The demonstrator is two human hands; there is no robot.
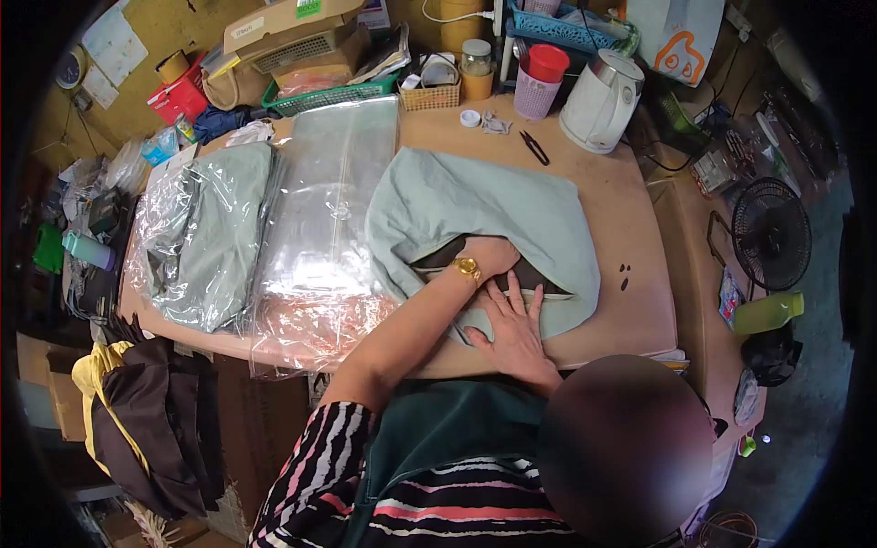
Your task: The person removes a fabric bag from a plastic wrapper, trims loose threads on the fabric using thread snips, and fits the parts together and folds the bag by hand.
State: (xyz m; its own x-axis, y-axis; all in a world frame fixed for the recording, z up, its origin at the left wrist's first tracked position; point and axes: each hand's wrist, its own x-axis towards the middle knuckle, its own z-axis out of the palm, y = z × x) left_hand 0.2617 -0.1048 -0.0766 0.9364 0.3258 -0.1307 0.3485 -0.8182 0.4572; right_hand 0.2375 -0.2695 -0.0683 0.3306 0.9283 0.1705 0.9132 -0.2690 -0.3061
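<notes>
A pale green fabric piece (493,201) lies on the brown table (630,237), with an opening that shows dark lining (539,279). My left hand (491,257), with a gold watch at the wrist, reaches into this opening; its fingertips are hidden in the fabric. Flat on the near edge of the opening rests my right hand (516,324), fingers spread. To the left lies a stack of clear plastic bags (320,210). Beyond it is folded pale green fabric in clear plastic (219,237).
Black thread snips (534,148), a white kettle (600,102), a pink cup (534,94) and a green basket (329,96) stand or lie along the back. A black fan (770,233) and a green bottle (766,313) are at right. Dark cloth (155,429) hangs at lower left.
</notes>
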